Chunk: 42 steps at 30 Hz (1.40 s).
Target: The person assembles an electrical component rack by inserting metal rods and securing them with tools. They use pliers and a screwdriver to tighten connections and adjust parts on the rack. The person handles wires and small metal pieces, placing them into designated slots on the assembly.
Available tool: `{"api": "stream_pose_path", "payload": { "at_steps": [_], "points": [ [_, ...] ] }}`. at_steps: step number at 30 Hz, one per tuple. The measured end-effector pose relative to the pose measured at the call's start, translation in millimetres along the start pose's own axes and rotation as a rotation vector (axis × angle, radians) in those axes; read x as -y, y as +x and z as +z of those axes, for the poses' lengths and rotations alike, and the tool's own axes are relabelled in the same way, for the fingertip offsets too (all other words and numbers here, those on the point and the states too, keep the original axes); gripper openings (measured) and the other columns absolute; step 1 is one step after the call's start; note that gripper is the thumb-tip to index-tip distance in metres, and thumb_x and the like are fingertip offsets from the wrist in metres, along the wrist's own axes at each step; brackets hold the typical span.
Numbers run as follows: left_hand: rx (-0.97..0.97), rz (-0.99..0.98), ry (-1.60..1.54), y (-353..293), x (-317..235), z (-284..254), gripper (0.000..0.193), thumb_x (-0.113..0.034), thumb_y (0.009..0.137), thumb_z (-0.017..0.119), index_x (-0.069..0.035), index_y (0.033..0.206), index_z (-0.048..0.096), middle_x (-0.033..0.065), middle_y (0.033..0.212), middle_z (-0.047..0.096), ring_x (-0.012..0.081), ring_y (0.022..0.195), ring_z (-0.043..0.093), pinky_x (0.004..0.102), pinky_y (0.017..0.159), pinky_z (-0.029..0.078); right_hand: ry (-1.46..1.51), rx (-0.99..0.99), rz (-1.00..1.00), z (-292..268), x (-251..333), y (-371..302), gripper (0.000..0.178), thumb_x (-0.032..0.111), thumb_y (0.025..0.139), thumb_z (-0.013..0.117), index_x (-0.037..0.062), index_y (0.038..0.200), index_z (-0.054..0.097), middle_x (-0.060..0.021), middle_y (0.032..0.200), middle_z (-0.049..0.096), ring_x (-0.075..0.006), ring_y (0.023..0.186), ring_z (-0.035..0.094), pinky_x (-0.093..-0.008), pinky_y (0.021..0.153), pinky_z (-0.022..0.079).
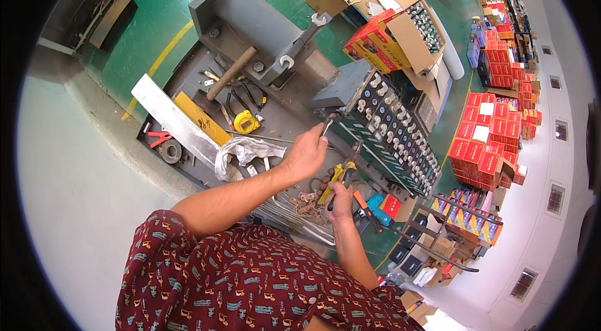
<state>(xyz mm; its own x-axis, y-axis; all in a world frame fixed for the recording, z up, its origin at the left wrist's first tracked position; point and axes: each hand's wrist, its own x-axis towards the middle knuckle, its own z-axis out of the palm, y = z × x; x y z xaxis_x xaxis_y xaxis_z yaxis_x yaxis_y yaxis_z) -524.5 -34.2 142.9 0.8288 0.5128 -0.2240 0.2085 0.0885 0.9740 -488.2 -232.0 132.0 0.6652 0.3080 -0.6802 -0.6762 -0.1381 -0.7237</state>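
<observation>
My left hand (pixel 307 152) is closed, pinching a thin metal piece (pixel 327 126) at the near upper corner of a long metal rack. Rows of round white and dark ends cover the top of this rack (pixel 400 134). My right hand (pixel 340 201) is wrapped around yellow-and-black-handled pliers (pixel 343 174), their jaws pointing up beside the rack's near side. Whether the jaws touch anything is too small to tell. Just left of my left wrist lies a crumpled white cloth glove (pixel 241 154). Below the pliers are loose copper-coloured pieces (pixel 308 206) and a bundle of thin rods (pixel 291 218).
A heavy grey cylinder (pixel 256 21) with wrenches and a wooden-handled hammer (pixel 231 72) stands behind the bench. A yellow tape measure (pixel 246 121), yellow bar (pixel 200 118) and white board (pixel 169 117) lie left. A teal power tool (pixel 377 209) is at right, red boxes (pixel 482 137) beyond.
</observation>
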Motion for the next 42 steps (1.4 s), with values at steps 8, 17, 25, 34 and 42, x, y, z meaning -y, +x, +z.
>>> {"api": "stream_pose_path", "payload": {
  "at_steps": [8,17,25,34,42],
  "points": [
    [0.198,-0.441,-0.115,25.3,-38.2,1.5,0.022,-0.014,0.092,0.047,0.008,0.095,0.051,0.0279,0.074,0.057,0.0444,0.071,0.059,0.0490,0.068,0.048,-0.002,-0.032,0.009,8.7,7.8,-5.0,0.037,0.006,0.078,0.054,0.0022,0.115,0.056,-0.0075,0.088,0.058,-0.0181,0.073,0.057,-0.0334,0.062,0.048],
    [0.092,0.025,0.125,9.6,-8.1,-0.7,0.036,-0.010,0.095,0.046,0.008,0.126,0.046,0.0330,0.076,0.058,0.0516,0.074,0.059,0.0511,0.065,0.047,0.044,-0.010,0.066,9.7,10.6,-9.1,0.035,0.001,0.078,0.052,0.0020,0.114,0.055,-0.0072,0.087,0.056,-0.0173,0.073,0.056,-0.0324,0.061,0.049],
    [0.193,0.267,0.216,16.9,53.5,-12.3,0.063,-0.008,0.094,0.050,-0.003,0.151,0.022,0.0312,0.075,0.059,0.0503,0.072,0.059,0.0530,0.064,0.046,0.062,0.046,0.079,7.0,12.3,-6.2,0.039,0.004,0.076,0.051,0.0036,0.116,0.051,-0.0065,0.090,0.054,-0.0179,0.076,0.054,-0.0337,0.065,0.049],
    [0.124,0.120,0.096,-58.5,74.8,-27.5,0.056,-0.012,0.097,0.048,-0.003,0.149,0.029,0.0288,0.074,0.059,0.0482,0.074,0.060,0.0514,0.065,0.045,-0.100,0.038,0.017,-1.6,8.1,-4.8,0.060,0.005,0.076,0.051,-0.0016,0.135,0.041,-0.0162,0.115,0.059,-0.0262,0.100,0.062,-0.0388,0.087,0.053],
    [0.108,-0.205,0.184,-149.8,145.4,-98.0,0.038,-0.017,0.095,0.050,0.001,0.128,0.048,0.0324,0.089,0.062,0.0520,0.087,0.059,0.0562,0.076,0.046,-0.461,-0.023,0.020,-12.5,-63.5,-18.7,0.045,0.001,0.079,0.060,-0.0003,0.123,0.051,-0.0114,0.107,0.063,-0.0209,0.098,0.066,-0.0380,0.083,0.054]
  ]
}}
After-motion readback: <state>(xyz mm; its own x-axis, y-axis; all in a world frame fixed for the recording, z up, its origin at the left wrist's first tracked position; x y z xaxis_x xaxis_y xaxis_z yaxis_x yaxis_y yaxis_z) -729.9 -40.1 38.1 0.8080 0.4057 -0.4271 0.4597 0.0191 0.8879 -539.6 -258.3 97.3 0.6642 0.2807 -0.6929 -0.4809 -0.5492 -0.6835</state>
